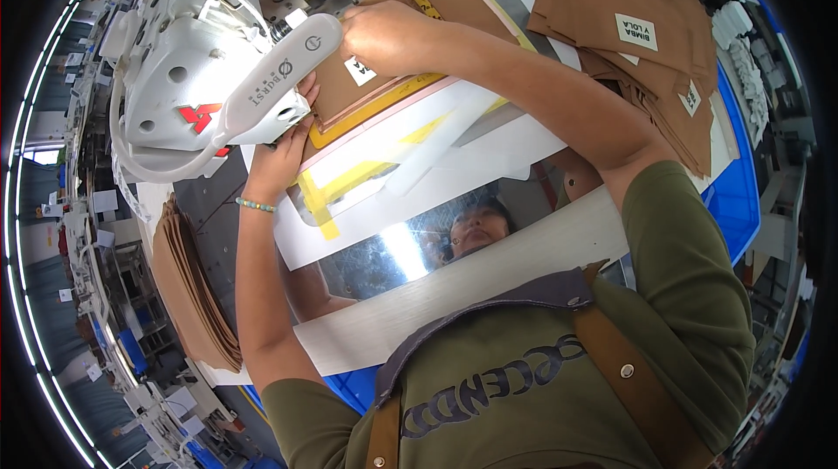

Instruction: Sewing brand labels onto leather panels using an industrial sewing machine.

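Note:
A brown flat piece with a white label lies in a yellow-edged template beside the white sewing machine head. My left hand rests at the piece's left edge, thumb and a finger apart; the machine head covers part of it. Over the piece's upper part, my right hand is bent downward close to the label. Its fingertips are mostly hidden by the hand itself and the white lamp arm, so its grip does not show.
Loose brown labelled pieces are heaped at the right, near a blue bin. A stack of brown pieces stands at the left. Between my arms are white sheets with yellow tape and a shiny metal plate.

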`<state>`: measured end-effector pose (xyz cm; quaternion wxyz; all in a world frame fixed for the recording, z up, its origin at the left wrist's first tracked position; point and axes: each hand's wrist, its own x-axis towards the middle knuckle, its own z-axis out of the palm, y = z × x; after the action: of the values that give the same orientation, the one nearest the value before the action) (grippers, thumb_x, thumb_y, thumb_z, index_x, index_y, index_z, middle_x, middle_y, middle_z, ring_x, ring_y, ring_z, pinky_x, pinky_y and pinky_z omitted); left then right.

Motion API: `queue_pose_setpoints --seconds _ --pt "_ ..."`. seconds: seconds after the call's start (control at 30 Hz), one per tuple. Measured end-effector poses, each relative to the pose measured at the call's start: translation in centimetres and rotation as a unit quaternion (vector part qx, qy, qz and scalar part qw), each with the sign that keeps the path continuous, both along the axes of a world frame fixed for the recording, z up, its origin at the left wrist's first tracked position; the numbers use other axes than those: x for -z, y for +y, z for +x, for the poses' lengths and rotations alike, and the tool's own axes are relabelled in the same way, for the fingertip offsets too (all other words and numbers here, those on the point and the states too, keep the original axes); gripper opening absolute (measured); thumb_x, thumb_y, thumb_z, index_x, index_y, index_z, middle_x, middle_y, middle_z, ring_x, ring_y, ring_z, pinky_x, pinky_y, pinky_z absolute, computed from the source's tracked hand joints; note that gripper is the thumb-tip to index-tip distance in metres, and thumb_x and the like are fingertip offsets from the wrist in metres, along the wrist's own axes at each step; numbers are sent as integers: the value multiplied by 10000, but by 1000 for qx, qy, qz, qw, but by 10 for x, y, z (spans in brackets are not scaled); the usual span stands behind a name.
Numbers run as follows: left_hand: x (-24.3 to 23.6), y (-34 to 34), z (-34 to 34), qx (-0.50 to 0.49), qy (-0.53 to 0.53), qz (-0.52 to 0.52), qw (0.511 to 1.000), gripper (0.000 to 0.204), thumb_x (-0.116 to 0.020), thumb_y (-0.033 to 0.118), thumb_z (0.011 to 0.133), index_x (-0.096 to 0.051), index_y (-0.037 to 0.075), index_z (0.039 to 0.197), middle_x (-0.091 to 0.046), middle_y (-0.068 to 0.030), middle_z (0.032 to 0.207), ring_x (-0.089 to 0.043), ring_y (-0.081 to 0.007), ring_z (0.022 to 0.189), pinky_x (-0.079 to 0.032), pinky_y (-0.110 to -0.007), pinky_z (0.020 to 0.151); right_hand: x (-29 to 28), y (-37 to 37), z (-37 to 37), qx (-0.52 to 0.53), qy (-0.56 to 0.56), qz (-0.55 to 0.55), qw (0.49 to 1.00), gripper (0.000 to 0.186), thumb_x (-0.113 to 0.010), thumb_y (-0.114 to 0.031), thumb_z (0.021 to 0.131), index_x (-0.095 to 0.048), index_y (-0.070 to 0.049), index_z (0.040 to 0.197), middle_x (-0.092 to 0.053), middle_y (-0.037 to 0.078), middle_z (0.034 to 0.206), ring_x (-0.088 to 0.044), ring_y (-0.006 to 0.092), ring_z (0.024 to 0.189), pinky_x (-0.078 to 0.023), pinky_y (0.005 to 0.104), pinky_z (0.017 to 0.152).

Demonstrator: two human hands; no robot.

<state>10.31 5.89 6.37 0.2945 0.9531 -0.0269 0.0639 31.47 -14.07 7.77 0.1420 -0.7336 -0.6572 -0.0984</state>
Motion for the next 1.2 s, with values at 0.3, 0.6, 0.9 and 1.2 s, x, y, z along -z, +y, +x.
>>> queue_pose_setpoints --seconds 0.3,0.6,0.9,1.2 --pt "22 22 8 25 -50 31 998 389 -569 65 1092 -604 19 1477 -639 -95 1522 -607 -245 1373 -431 -374 1195 41 -20 -14 -72 156 39 984 300 -668 -100 940 -819 -150 1194 -680 73 1375 -575 260 1318 -426 442 1155" --pt "92 142 -16 -206 -105 -552 802 353 -659 84 1013 -670 36 1363 -682 -158 1394 -615 -339 1338 -490 -456 1120 36 -11 -35 -144 88 25 985 468 -608 -42 952 -758 -231 1352 -620 62 1498 -505 275 1430 -359 487 1217" --pt "27 36 34 -7 -66 96 993 353 -571 156 1094 -661 95 1430 -618 -53 1538 -468 -287 1489 -312 -428 1279 36 -12 -41 -112 92 -1 989 406 -598 -52 961 -761 -187 1308 -640 61 1394 -520 289 1398 -362 501 1210" --pt "38 65 28 -69 -7 169 983 324 -596 127 1069 -692 68 1372 -654 -70 1487 -500 -281 1456 -341 -423 1267 30 -7 -36 -108 84 -12 991 396 -607 -65 954 -778 -194 1287 -640 65 1393 -532 309 1377 -371 509 1205"
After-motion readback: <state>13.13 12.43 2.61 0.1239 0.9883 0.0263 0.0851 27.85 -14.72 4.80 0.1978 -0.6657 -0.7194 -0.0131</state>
